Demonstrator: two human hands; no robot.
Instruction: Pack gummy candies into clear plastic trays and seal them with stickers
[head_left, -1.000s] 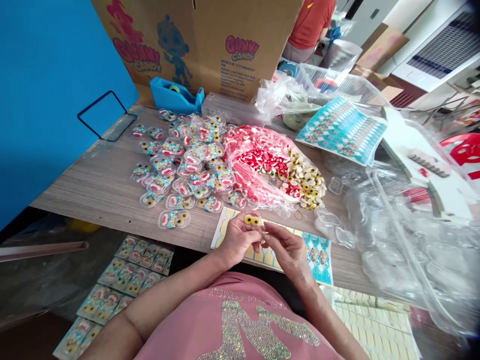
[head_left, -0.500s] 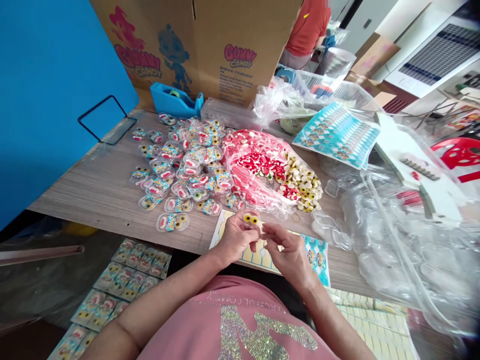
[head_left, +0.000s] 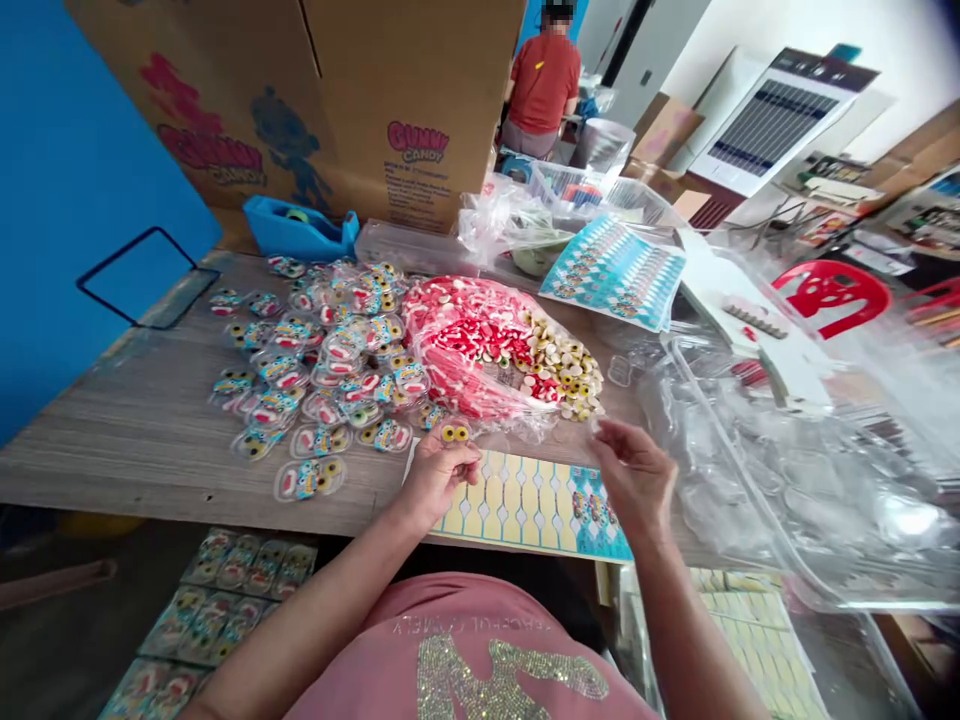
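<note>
My left hand (head_left: 437, 472) is closed around a small clear blister pack with yellow eye gummies (head_left: 454, 433), held just above a sticker sheet (head_left: 525, 505) at the table's front edge. My right hand (head_left: 636, 472) is off to the right of the sheet, its fingers curled and pinched near the edge of the clear plastic trays (head_left: 757, 470); what it pinches I cannot make out. Beyond both hands lies an open bag of red, white and yellow gummies (head_left: 499, 350). A pile of filled candy packs (head_left: 315, 350) is spread on the table to the left.
A large Gummy Candy carton (head_left: 337, 100) and a blue tape dispenser (head_left: 296, 228) stand at the back. More sticker sheets (head_left: 615, 270) lie at the back right. A person in a red shirt (head_left: 541, 90) is behind. Packed cards (head_left: 217, 600) lie on the floor at the left.
My hands have parted: the right hand moved right toward the clear trays, while the left kept the eye gummy pack. The view swung right and up.
</note>
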